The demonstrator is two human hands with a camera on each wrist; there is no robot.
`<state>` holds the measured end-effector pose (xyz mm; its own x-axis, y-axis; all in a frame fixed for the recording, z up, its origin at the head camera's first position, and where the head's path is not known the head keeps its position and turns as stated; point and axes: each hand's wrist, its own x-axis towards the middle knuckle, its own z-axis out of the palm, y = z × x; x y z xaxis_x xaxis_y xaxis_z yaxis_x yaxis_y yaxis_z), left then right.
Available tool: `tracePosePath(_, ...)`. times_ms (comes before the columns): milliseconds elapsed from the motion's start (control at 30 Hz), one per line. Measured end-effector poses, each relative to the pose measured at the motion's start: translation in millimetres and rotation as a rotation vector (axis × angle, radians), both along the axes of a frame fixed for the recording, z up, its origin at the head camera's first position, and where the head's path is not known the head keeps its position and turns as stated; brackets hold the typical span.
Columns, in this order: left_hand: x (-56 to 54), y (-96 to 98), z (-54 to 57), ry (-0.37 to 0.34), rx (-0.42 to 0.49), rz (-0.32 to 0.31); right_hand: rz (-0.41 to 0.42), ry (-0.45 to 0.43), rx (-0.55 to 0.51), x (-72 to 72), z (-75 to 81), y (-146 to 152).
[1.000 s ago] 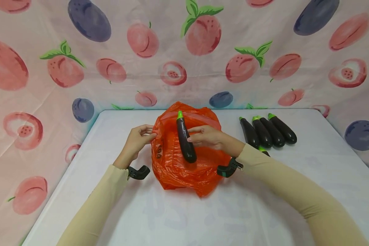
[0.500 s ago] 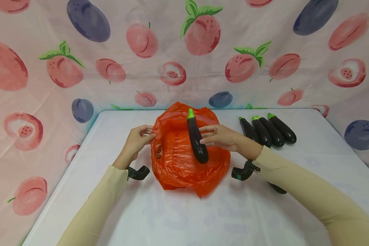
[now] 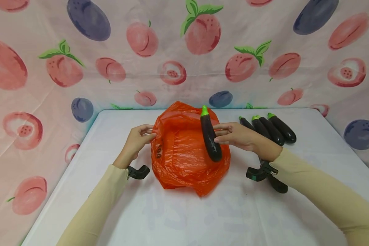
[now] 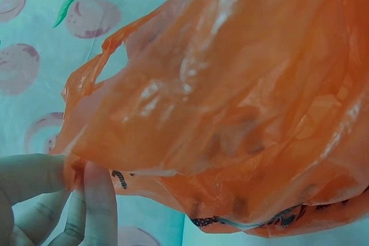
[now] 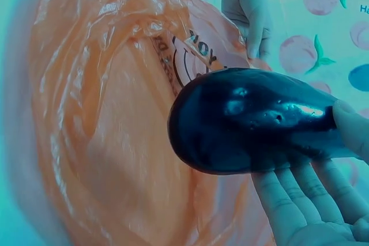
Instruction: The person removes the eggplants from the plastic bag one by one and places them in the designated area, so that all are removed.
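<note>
My right hand (image 3: pixel 241 136) holds a dark eggplant (image 3: pixel 209 136) with a bright green stem, thumb on one side and fingers on the other. The eggplant is up over the right part of an orange plastic bag (image 3: pixel 184 147), whose mouth gapes toward me. In the right wrist view the glossy round end of the eggplant (image 5: pixel 242 122) hangs in front of the bag. At the bag's left edge my left hand (image 3: pixel 136 141) pinches the rim. The left wrist view shows the thin plastic of the bag (image 4: pixel 202 96) caught between thumb and fingers (image 4: pixel 101 205).
Several eggplants (image 3: pixel 281 128) lie side by side at the back right of the white table (image 3: pixel 184 222). Another eggplant (image 3: pixel 278 184) lies nearer, partly hidden under my right wrist. A fruit-patterned cloth (image 3: pixel 203 85) hangs behind the table.
My right hand has carried the eggplant rightward, from the middle of the bag's mouth to its right side. The left hand has stayed in place on the rim.
</note>
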<state>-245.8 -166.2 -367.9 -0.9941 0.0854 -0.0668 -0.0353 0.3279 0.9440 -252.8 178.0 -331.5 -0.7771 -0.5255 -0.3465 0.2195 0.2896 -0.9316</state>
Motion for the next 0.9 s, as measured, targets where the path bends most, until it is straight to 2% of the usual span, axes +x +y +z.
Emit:
tracePosePath(267,-0.3,-0.5,0.0,-0.004,-0.002,0.004,-0.006,0.036,0.005,7.6,7.6,18)
tracePosePath(667,0.0,-0.6,-0.7,-0.011,-0.001,0.01,-0.01,0.091,0.084,18.8,16.7,54)
tracePosePath(900,1.0,-0.7,0.7,-0.002,-0.004,0.007,-0.034,0.104,0.07,24.5,19.6,76)
